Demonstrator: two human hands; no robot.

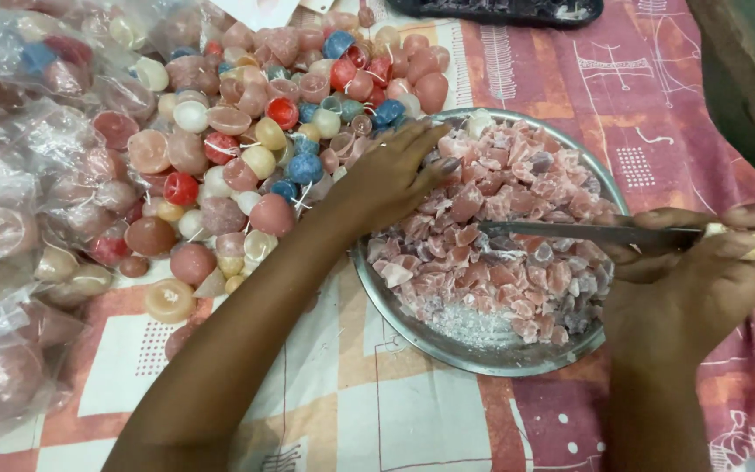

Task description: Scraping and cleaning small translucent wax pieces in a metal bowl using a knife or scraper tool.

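Wax chunks (491,253), mostly pink with a few grey-purple bits, fill most of the round metal plate (482,357) sitting on the patterned red-and-white cloth (377,393) in front of you. Your right hand (701,280) is closed around the pale handle of a knife (587,232), blade lying flat across the top of the heap, tip pointing toward your left. Your left hand (391,175) is loosely open, fingers stretched over the plate's left rim and touching the pieces at the edge of the heap; can't tell whether it has actually pinched one. Progress, judging from how things lie: a good plateful is already cut down, chunks are small and irregular, and a patch of fine white crumbs shows at the near side of the plate. What's left looks like a lot: the pile of whole small candles (264,131) (pink, red, blue, cream, many with wicks visible) just left of the plate is large and uncut, and clear plastic bags (19,218) further left hold more of them. Plate is close to full, so room there looks like the tighter limit. A dark tray (500,10) sits at the top edge, well apart from the work.
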